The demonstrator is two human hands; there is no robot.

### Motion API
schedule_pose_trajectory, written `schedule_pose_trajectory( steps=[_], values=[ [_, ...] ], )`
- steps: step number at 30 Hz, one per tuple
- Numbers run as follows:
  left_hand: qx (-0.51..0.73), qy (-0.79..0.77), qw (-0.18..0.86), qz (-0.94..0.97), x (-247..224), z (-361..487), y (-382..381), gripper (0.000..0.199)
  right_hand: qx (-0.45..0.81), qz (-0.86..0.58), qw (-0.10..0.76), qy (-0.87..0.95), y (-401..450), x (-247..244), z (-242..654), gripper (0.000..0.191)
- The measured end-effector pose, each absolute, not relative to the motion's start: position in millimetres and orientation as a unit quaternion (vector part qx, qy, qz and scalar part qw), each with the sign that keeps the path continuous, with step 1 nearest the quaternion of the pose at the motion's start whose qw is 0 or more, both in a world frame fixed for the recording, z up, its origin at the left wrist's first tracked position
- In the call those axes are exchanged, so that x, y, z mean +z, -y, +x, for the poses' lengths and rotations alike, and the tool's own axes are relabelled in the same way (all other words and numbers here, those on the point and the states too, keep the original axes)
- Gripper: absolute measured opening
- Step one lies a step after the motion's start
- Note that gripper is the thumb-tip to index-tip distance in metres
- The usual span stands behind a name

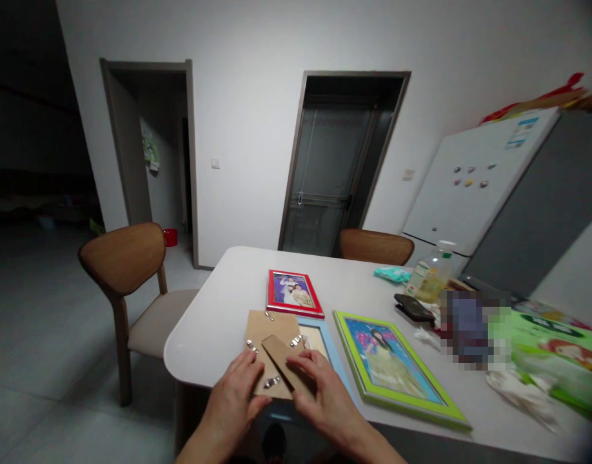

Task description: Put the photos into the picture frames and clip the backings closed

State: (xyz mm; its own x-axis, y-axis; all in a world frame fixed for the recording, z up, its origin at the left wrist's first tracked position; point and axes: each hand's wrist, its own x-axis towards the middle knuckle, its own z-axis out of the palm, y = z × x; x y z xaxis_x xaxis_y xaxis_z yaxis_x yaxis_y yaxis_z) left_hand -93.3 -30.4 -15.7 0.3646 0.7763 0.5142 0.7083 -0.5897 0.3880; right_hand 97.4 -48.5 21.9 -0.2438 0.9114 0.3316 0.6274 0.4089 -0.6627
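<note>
Desk (213, 309) is cluttered on the right: clear bottle (430, 274), dark phone-like item (414, 308), crumpled tissue (521, 394), green plastic pack (562, 354). Glossy red frame (295, 295) and lime frame (397, 367) lie face-up close by. Matte brown backing board (276, 327) with metal clips (271, 382) sits at the near edge, partly covering a pale-blue frame (332, 351). Right hand (332, 396): fingers pinch its stand flap (282, 356). Left hand (233, 386): fingers half-curled on its edge, can't tell if gripping. Pixelation hides whatever's beside the pack.

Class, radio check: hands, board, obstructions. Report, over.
Left hand on backing board. Right hand at its stand. Board partly hides blue frame; red frame just beyond.
</note>
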Motion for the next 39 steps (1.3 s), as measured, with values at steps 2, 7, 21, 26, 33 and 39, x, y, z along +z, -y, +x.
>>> schedule_pose_trajectory(
  steps=[2, 7, 21, 26, 33, 39],
  values=[
    [0.305, -0.443, 0.082, 0.839, -11, -69, 36, 0.039, 0.205, -0.53, 0.334, 0.752, 55, 15, 124, 0.04],
    [0.244, -0.445, 0.134, 0.851, -8, -37, 40, 0.033, 0.186, -0.582, 0.296, 0.734, 59, 0, 156, 0.037],
    [0.202, -0.446, 0.153, 0.858, -11, -42, 39, 0.04, 0.049, -0.585, 0.25, 0.77, 48, -17, 158, 0.028],
    [0.206, -0.432, 0.142, 0.867, -14, -44, 36, 0.045, -0.003, -0.635, 0.221, 0.74, 22, -13, 162, 0.028],
    [0.196, -0.456, 0.145, 0.856, -14, -42, 37, 0.05, -0.016, -0.658, 0.155, 0.737, 4, -11, 164, 0.023],
    [0.199, -0.462, 0.15, 0.851, -14, -42, 38, 0.053, 0.021, -0.642, 0.142, 0.753, 8, -10, 167, 0.026]
  ],
)
